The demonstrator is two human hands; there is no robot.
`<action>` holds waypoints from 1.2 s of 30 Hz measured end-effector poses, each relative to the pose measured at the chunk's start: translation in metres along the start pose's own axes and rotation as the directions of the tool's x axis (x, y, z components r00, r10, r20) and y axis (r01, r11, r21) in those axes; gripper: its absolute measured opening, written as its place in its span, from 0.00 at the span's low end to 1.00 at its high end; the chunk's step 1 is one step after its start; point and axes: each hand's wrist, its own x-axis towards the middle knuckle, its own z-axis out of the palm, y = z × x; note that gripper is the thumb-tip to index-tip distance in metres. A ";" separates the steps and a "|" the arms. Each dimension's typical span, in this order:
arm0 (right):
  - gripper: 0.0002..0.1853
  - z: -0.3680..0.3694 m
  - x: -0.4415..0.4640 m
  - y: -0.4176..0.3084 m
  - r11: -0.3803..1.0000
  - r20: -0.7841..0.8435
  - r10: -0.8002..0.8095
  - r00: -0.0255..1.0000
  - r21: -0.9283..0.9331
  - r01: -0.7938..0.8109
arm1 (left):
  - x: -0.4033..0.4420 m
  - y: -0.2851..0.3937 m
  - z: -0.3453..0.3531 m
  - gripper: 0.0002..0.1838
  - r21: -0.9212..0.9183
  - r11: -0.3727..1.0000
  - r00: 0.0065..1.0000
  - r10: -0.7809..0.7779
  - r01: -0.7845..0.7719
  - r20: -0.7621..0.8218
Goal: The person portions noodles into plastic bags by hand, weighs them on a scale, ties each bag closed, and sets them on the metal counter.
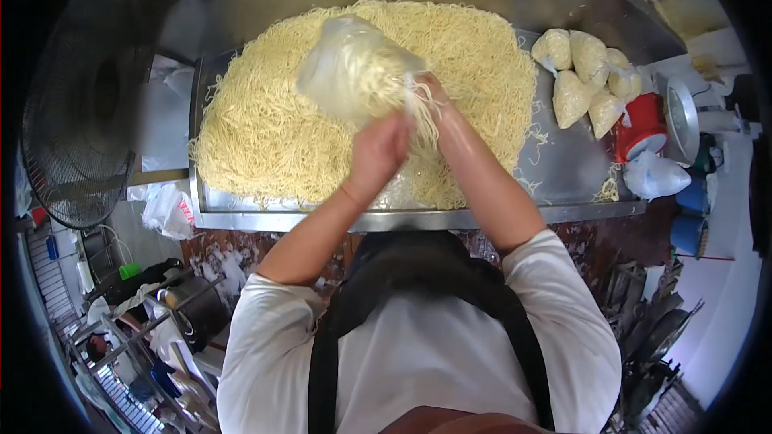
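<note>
A clear plastic bag (334, 72) with noodles inside hangs tilted over a wide heap of pale yellow noodles (273, 128). My left hand (381, 145) is closed at the bag's near edge, slightly blurred. Just right of it, my right hand (432, 90) is at the bag's mouth, with loose strands draping down beside its fingers. Those fingers are partly covered by noodles and plastic; they appear closed around a bunch of strands. The heap lies in a metal tray-like worktop (563, 165), beneath both hands.
Several filled noodle bags (572, 98) sit at the worktop's right side, beside a red container (642, 124) and a round scale-like dish (683, 120). A white plastic bag (657, 174) lies near the right corner. A large fan (80, 104) stands at the left.
</note>
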 end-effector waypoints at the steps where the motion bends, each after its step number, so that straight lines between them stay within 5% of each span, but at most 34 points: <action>1: 0.39 -0.005 -0.002 0.005 0.986 0.125 0.017 0.992 -0.165 0.004 | -0.002 -0.017 0.002 0.05 -0.046 0.985 0.987 -0.163 0.163 0.014; 2: 0.41 -0.011 -0.003 0.010 0.948 0.244 0.050 0.968 -0.318 0.031 | -0.008 -0.033 0.001 0.06 -0.087 0.943 0.947 -0.319 0.322 0.038; 3: 0.44 -0.045 0.008 0.039 0.542 0.286 -0.053 0.957 -0.796 0.268 | -0.018 -0.054 0.004 0.06 -0.094 0.913 0.918 -0.393 0.396 0.052; 4: 0.43 -0.046 0.002 0.048 0.221 0.249 -0.064 0.966 -0.941 0.257 | -0.033 -0.077 0.010 0.06 -0.102 0.877 0.883 -0.466 0.470 0.061; 5: 0.41 -0.044 -0.017 0.062 -0.123 0.214 -0.086 0.973 -0.971 0.203 | -0.043 -0.092 0.015 0.07 -0.110 0.831 0.839 -0.539 0.545 0.077; 7: 0.42 -0.051 -0.016 0.088 -0.517 0.231 -0.153 0.961 -0.848 0.121 | -0.046 -0.103 0.026 0.07 -0.101 0.839 0.845 -0.532 0.535 0.055; 10: 0.31 -0.064 0.045 0.105 -0.334 0.306 0.017 0.952 -0.896 0.294 | -0.043 -0.094 0.042 0.06 -0.091 0.903 0.908 -0.418 0.419 0.037; 11: 0.28 -0.059 0.062 0.105 0.077 0.223 0.012 0.975 -0.972 0.222 | -0.039 -0.086 0.044 0.06 -0.084 0.929 0.933 -0.358 0.360 0.035; 12: 0.25 -0.050 0.077 0.102 0.474 0.140 0.040 0.989 -0.875 0.104 | -0.037 -0.068 0.038 0.06 -0.154 0.916 0.929 -0.360 0.370 0.086; 14: 0.20 -0.023 0.083 0.088 0.846 0.062 0.012 0.998 -0.533 0.023 | -0.033 -0.025 0.026 0.05 -0.297 0.873 0.920 -0.348 0.388 0.178; 16: 0.16 0.008 0.064 0.073 0.934 0.007 -0.135 0.991 -0.332 0.130 | -0.038 -0.015 0.039 0.04 -0.471 0.775 0.906 -0.340 0.422 0.252; 17: 0.26 -0.041 0.101 0.118 0.984 0.123 0.147 0.982 0.088 -0.158 | -0.041 -0.011 0.041 0.03 -0.548 0.713 0.899 -0.331 0.437 0.286; 19: 0.29 -0.024 0.055 0.074 0.882 0.129 0.426 0.895 -0.278 -0.380 | -0.026 -0.021 0.029 0.03 -0.666 0.546 0.846 -0.463 0.507 0.265; 21: 0.31 -0.037 0.013 0.067 0.659 0.130 0.210 0.969 -0.751 -0.042 | -0.016 -0.044 0.015 0.04 -0.778 0.331 0.773 -0.564 0.534 0.290; 22: 0.32 -0.066 -0.004 0.083 0.303 0.306 -0.113 0.945 -0.896 0.326 | -0.017 -0.055 0.008 0.04 -0.753 0.324 0.739 -0.602 0.573 0.303; 23: 0.33 -0.081 -0.013 0.093 -0.186 0.561 -0.316 0.765 -0.828 0.530 | -0.017 -0.065 0.002 0.03 -0.727 0.316 0.703 -0.639 0.609 0.311; 25: 0.27 -0.068 -0.027 0.103 -0.220 0.365 -0.237 0.900 -0.923 0.316 | -0.021 -0.066 0.004 0.05 -0.698 0.290 0.656 -0.677 0.655 0.335; 26: 0.24 -0.065 -0.031 0.105 -0.247 0.252 -0.210 0.945 -0.948 0.198 | -0.022 -0.062 0.008 0.09 -0.591 0.365 0.673 -0.575 0.719 0.464; 27: 0.26 -0.076 -0.019 0.111 0.221 0.170 -0.098 0.981 -0.957 0.188 | -0.019 -0.059 0.012 0.13 -0.483 0.455 0.663 -0.469 0.748 0.584; 28: 0.27 -0.093 0.005 0.123 0.637 0.153 0.040 0.987 -0.765 0.092 | -0.016 -0.057 0.014 0.17 -0.374 0.552 0.621 -0.368 0.745 0.692; 29: 0.28 -0.094 0.008 0.128 0.736 0.157 0.066 0.985 -0.675 0.058 | -0.002 -0.051 0.007 0.33 -0.202 0.840 0.635 -0.200 0.503 0.746; 30: 0.29 -0.095 0.011 0.132 0.820 0.161 0.092 0.983 -0.573 0.017 | 0.000 -0.052 0.005 0.37 -0.077 0.950 0.710 -0.171 0.303 0.683; 32: 0.29 -0.067 0.011 0.088 0.508 0.149 -0.107 0.983 -0.842 0.183 | 0.016 -0.063 0.007 0.45 0.215 0.967 0.834 -0.005 -0.135 0.551; 33: 0.29 -0.058 -0.002 0.066 0.173 0.228 -0.027 0.973 -0.958 0.229 | 0.020 -0.071 0.012 0.46 0.244 0.951 0.789 0.001 -0.191 0.614; 36: 0.39 -0.102 -0.009 0.102 0.011 0.378 -0.096 0.921 -0.925 0.380 | -0.009 -0.143 0.049 0.38 0.342 0.842 0.644 0.008 -0.417 0.765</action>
